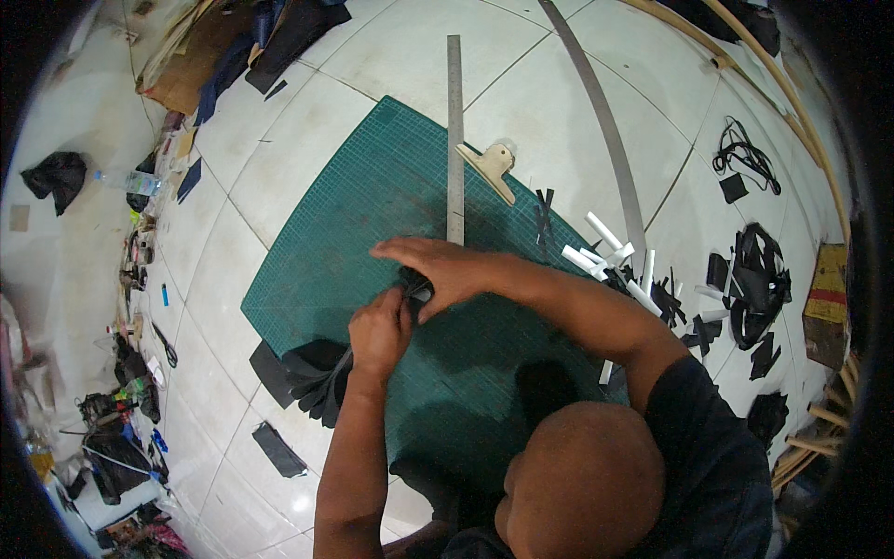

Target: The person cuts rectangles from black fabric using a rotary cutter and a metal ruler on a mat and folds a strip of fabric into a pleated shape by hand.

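Above the green cutting mat (307,242), both my hands are on a small folded or rolled piece of black material (416,290); whether it is fabric or leather I cannot tell. My left hand (380,331) is closed, pinching its near left side. My right hand (445,270) curves around the far and right side, its fingers reaching left and its thumb below. Beside my left wrist lies a fanned bundle of black strips (319,377), partly behind the forearm. A steel ruler (454,140) runs away from my right hand, which hides or adjoins its near end.
A large bulldog clip (491,170) lies by the ruler. White tubes (582,261) and black scraps (666,300) cluster beyond my right forearm. A long curved-looking metal strip (601,112) crosses the tiles. Scissors (165,345), a bottle (130,182) and clutter line the left; a black cord (745,158) lies right.
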Demonstrator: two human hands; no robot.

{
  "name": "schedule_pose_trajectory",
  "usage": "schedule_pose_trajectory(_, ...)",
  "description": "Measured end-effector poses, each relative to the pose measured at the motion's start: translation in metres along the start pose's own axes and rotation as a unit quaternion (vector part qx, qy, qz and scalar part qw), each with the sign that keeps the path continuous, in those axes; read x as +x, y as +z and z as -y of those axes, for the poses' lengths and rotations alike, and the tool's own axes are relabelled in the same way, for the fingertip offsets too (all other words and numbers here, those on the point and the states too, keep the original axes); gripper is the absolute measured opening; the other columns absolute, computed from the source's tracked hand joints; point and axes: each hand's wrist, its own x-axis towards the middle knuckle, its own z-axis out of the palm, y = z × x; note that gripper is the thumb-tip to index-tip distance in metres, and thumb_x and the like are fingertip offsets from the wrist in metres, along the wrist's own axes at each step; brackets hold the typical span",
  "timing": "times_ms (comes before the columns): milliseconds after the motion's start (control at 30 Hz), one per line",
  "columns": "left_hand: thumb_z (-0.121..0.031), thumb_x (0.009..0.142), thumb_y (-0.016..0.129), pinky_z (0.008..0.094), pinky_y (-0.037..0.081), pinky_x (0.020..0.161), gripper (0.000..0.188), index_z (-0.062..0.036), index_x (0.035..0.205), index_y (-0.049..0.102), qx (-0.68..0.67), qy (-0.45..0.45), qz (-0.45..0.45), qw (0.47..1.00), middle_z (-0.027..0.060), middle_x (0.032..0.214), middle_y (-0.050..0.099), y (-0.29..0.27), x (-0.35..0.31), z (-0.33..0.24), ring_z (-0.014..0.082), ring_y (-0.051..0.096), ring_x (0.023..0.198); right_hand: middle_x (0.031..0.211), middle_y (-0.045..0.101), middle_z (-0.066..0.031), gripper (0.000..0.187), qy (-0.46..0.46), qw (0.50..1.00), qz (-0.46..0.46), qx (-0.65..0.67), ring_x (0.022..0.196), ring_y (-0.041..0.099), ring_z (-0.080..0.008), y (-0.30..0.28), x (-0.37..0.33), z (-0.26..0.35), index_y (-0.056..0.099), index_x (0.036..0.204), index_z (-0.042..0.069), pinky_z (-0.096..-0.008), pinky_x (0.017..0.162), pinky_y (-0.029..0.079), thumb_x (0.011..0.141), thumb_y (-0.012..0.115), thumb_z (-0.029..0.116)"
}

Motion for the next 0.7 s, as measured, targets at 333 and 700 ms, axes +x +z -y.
schedule_pose_trajectory(333, -0.016, 0.089, 0.061, 0.0492, 0.052, 0.067, 0.020, -0.0072, 0.107, 0.063, 0.019, 0.030, -0.002, 0.999, 0.0171, 0.089, 0.068, 0.000, -0.009, 0.001, 0.0396, 0.065, 0.075, 0.107, 0.062, -0.0102, 0.044, 0.095, 0.992, 0.072, 0.049, 0.101, 0.063, -0.0271, 0.010, -0.026, -0.023, 0.055, 0.121, 0.007, -0.0408, 0.089, 0.050, 0.083, 0.076, 0.016)
schedule_pose_trajectory(700, -0.015, 0.084, 0.066, 0.0441, 0.051, 0.058, 0.013, -0.0080, 0.092, 0.058, 0.033, 0.051, -0.068, 0.996, 0.0100, 0.075, 0.062, 0.007, -0.007, -0.007, 0.0318, 0.064, 0.065, 0.119, 0.058, -0.0234, 0.048, 0.104, 0.991, -0.055, 0.063, 0.114, 0.056, -0.0413, 0.040, -0.037, -0.012, 0.048, 0.126, 0.002, -0.0476, 0.099, 0.044, 0.084, 0.067, 0.014)
